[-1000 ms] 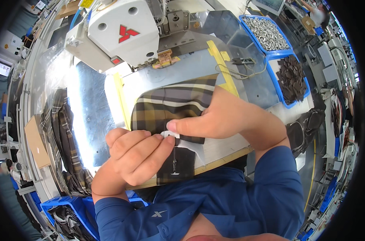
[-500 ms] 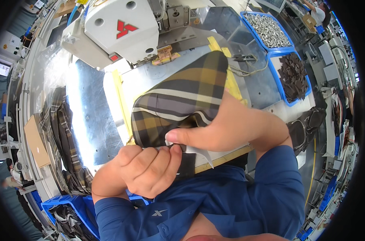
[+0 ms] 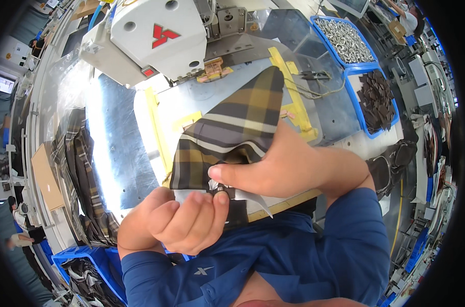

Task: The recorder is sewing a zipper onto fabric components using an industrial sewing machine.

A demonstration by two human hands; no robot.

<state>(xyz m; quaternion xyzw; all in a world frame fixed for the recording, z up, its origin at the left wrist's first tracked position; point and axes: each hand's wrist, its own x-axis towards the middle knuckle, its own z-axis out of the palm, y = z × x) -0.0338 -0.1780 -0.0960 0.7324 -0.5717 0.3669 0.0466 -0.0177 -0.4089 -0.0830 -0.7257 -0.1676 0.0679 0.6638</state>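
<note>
My right hand (image 3: 263, 163) grips a plaid fabric piece (image 3: 232, 107) in olive, grey and cream, its thumb pressed beside a small white patch near the lower edge. The cloth's pointed upper corner lies over the plate with yellow tape (image 3: 158, 138). My left hand (image 3: 186, 222), fingers curled, pinches a small dark tab with metal (image 3: 221, 189) at that same edge, just below the right thumb. Black material (image 3: 236, 212) and a pale sheet (image 3: 258, 202) hang under the cloth. Beyond stands a white sewing machine head (image 3: 140, 36).
Blue trays of metal rings (image 3: 342, 41) and brown pieces (image 3: 376, 100) stand right, with scissors (image 3: 314, 75) nearby. Plaid cloths (image 3: 81, 179) and cardboard (image 3: 48, 181) lie left, above a blue bin (image 3: 68, 253). A dark bundle (image 3: 394, 161) lies right. A co-worker (image 3: 404, 18) is far back.
Both my hands have moved down toward my body. The fabric has swung so its upper corner points farther up, and the hanging zipper pull seen earlier is now hidden.
</note>
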